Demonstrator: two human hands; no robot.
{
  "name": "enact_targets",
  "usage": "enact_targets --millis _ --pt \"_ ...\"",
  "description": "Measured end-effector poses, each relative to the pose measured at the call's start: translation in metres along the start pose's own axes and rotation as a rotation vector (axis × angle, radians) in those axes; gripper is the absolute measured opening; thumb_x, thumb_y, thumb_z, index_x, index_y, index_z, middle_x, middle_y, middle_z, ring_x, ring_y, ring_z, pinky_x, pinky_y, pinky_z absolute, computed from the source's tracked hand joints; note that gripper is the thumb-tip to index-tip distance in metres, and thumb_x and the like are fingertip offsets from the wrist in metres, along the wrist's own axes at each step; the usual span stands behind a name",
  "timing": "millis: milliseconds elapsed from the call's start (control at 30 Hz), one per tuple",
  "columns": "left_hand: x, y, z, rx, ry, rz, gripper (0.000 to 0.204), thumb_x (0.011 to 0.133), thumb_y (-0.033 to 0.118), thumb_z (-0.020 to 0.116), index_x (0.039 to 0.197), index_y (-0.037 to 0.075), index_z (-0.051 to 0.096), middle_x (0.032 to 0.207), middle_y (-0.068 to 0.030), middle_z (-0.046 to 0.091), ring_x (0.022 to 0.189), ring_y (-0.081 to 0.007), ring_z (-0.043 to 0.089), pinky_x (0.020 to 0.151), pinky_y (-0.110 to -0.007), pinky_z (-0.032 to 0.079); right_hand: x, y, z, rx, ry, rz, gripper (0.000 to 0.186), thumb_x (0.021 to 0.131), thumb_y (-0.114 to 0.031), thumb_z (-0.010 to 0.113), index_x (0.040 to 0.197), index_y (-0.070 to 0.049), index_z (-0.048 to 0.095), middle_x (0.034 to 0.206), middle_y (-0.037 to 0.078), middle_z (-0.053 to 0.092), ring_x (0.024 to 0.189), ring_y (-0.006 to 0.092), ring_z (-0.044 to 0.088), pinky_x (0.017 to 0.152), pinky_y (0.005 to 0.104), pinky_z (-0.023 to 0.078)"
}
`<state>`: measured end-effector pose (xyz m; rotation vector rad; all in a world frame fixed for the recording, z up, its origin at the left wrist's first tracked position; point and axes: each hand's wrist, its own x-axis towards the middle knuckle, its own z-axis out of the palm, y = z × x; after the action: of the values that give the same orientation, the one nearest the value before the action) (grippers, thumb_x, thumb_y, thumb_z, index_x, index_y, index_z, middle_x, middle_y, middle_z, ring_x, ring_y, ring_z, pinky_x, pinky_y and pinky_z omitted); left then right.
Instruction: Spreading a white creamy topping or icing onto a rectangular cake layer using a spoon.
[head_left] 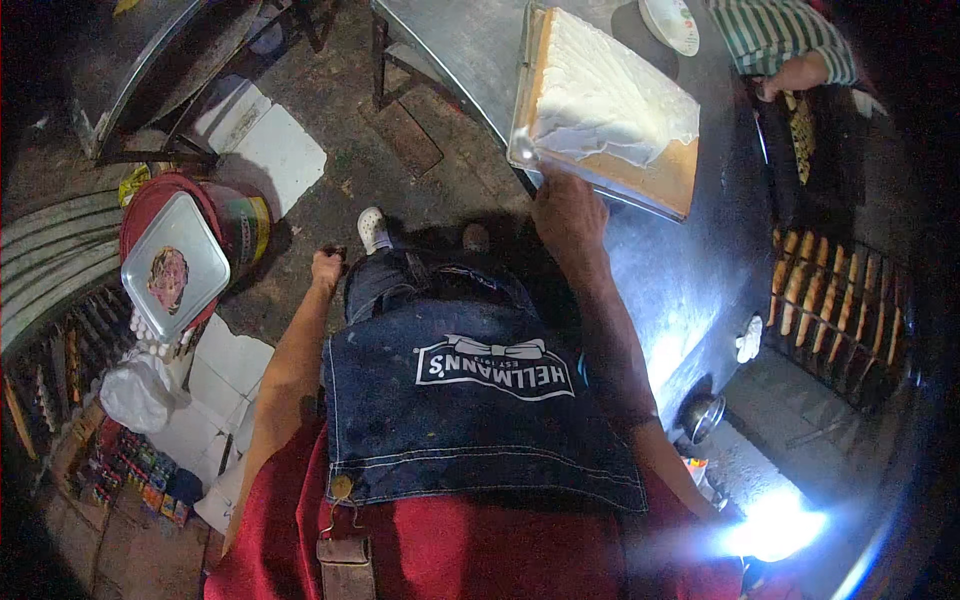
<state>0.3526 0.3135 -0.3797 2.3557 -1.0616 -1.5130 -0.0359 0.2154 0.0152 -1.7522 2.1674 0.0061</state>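
A flat rectangular sheet cake lies in a shallow metal tray at the edge of the metal table. White cream covers most of its top, leaving a tan strip bare along the near side. My right hand is closed at the tray's near left corner, in shadow; whether it grips the tray or a tool there is hidden. My left hand hangs low at my side with curled fingers, away from the table, and its inside is out of sight.
A white bowl stands beyond the cake. At the far right, a co-worker's hand shows below a striped sleeve. Long bread sticks lie on a rack. A red bucket with a lid stands left. A bright lamp glares nearby.
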Motion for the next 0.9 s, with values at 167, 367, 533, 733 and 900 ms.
enact_targets --millis 167,367,533,733,900 --pt "-0.027 0.042 -0.008 0.044 0.001 -0.052 0.031 0.086 0.015 0.063 0.113 0.004 0.073 0.096 -0.0162 0.074 0.086 -0.0263 0.073 0.073 -0.037 0.056 0.001 0.001 -0.015 -0.106 -0.078 0.167 0.032 0.097 -0.016 0.049 0.121 -0.013 0.070 0.107 0.022 0.071 0.105 0.0409 0.067 0.091 0.0536 0.051" --pt "0.001 0.001 -0.002 0.218 0.130 -0.018 0.029 0.087 0.018 0.063 0.110 0.003 0.074 0.092 -0.0162 0.073 0.083 -0.0226 0.071 0.075 -0.035 0.055 0.041 0.017 -0.019 -0.196 0.074 0.068 0.030 0.095 -0.018 0.051 0.115 -0.012 0.072 0.100 0.021 0.072 0.099 0.0401 0.070 0.088 0.0541 0.054" --pt "-0.003 0.027 -0.004 -0.029 -0.040 0.021 0.025 0.090 0.016 0.063 0.108 0.004 0.074 0.096 -0.0147 0.073 0.080 -0.0222 0.069 0.072 -0.037 0.054 0.016 0.004 -0.003 -0.244 0.024 0.022 0.033 0.096 -0.018 0.049 0.121 -0.015 0.070 0.107 0.020 0.072 0.104 0.0383 0.068 0.092 0.0537 0.053" --pt "0.005 0.012 -0.001 -0.373 -0.097 0.003 0.024 0.091 0.018 0.065 0.108 0.002 0.074 0.098 -0.0138 0.072 0.078 -0.0236 0.072 0.065 -0.033 0.056 0.012 0.054 -0.018 0.208 0.108 0.025 0.034 0.095 -0.018 0.049 0.122 -0.015 0.070 0.112 0.020 0.071 0.107 0.0411 0.067 0.095 0.0513 0.051" --pt "0.011 0.024 0.008 -0.375 -0.123 0.051 0.024 0.093 0.018 0.065 0.108 0.002 0.073 0.097 -0.0129 0.072 0.076 -0.0227 0.072 0.063 -0.033 0.057 0.054 0.203 0.017 0.525 0.336 0.066 0.032 0.096 -0.019 0.050 0.118 -0.010 0.072 0.112 0.019 0.072 0.109 0.0379 0.067 0.096 0.0433 0.052"
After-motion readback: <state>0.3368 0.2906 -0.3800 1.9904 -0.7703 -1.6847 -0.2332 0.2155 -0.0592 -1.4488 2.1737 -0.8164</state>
